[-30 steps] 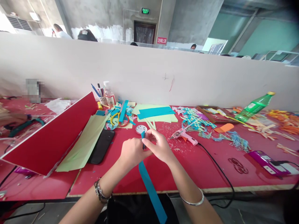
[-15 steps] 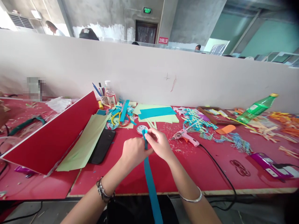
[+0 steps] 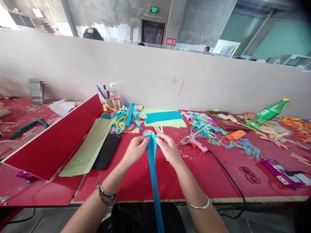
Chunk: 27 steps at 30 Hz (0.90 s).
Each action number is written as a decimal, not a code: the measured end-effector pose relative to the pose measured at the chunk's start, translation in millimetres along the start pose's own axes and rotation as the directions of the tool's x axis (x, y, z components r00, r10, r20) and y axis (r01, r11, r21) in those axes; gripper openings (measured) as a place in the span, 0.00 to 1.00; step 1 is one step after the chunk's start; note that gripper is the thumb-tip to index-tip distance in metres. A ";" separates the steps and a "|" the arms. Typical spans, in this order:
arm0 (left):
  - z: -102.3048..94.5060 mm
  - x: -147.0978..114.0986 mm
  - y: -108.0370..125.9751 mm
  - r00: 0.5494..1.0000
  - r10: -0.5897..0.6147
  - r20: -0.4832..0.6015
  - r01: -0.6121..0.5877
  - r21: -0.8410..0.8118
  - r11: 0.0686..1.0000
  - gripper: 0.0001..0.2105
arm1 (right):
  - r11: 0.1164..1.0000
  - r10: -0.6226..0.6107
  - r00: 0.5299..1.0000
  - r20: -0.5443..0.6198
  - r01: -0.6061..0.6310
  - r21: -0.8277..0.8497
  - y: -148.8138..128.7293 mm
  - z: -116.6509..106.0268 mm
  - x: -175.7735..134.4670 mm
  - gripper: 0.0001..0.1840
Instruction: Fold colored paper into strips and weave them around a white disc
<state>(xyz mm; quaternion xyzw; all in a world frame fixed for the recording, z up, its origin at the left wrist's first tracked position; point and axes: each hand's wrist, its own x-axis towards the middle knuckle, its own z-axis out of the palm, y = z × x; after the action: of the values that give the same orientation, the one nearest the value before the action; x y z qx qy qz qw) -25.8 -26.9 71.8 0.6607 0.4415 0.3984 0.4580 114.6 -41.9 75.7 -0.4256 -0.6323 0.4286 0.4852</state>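
A long blue paper strip hangs from both hands over the red table edge and down toward my lap. My left hand pinches its upper left corner between thumb and fingers. The upper right corner is pinched by my right hand. Between the hands the strip's top end is spread, with a lengthwise fold below it. Just beyond the fingertips lies a small round white disc, partly covered by the strip. Right of my right hand rests a pink glue gun with a black cord.
A black phone, green paper sheets and an upright red board are on the left. Behind are scissors among scraps and blue sheets. A green bottle and purple power strip are at right.
My left hand has moved from across the strip to its top left corner. The hands are farther apart, and the strip's top end is now spread between them.
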 end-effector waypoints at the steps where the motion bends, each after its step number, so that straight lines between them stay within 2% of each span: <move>1: 0.7 2.1 -1.7 1.000 0.006 -0.029 -0.007 -0.017 1.000 0.16 | 1.000 0.002 1.000 -0.001 -0.002 -0.005 0.7 1.0 0.1 0.11; 9: 3.4 8.1 0.2 0.998 -0.038 -0.045 0.034 -0.091 0.995 0.20 | 1.000 0.029 0.998 -0.061 -0.028 0.015 2.5 9.0 0.4 0.17; 16: 5.4 9.3 -2.6 0.992 0.018 -0.122 -0.025 -0.052 0.998 0.20 | 0.997 -0.018 0.995 -0.093 0.012 -0.070 4.0 11.7 -1.2 0.18; 21: 5.0 7.8 -1.4 0.984 -0.038 -0.177 0.017 -0.117 0.993 0.20 | 0.998 0.013 0.990 -0.139 -0.023 -0.066 8.4 13.7 -0.5 0.19; 27: 11.4 2.3 -1.1 0.995 -0.093 -0.033 0.084 -0.206 0.975 0.19 | 0.999 0.049 0.967 -0.252 -0.048 0.007 11.0 13.1 0.9 0.18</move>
<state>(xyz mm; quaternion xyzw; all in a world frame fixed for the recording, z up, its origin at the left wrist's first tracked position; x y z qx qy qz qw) -14.7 -27.4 68.1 0.5812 0.4367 0.4350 0.5313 102.9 -39.7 63.3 -0.4916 -0.5548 0.3831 0.5510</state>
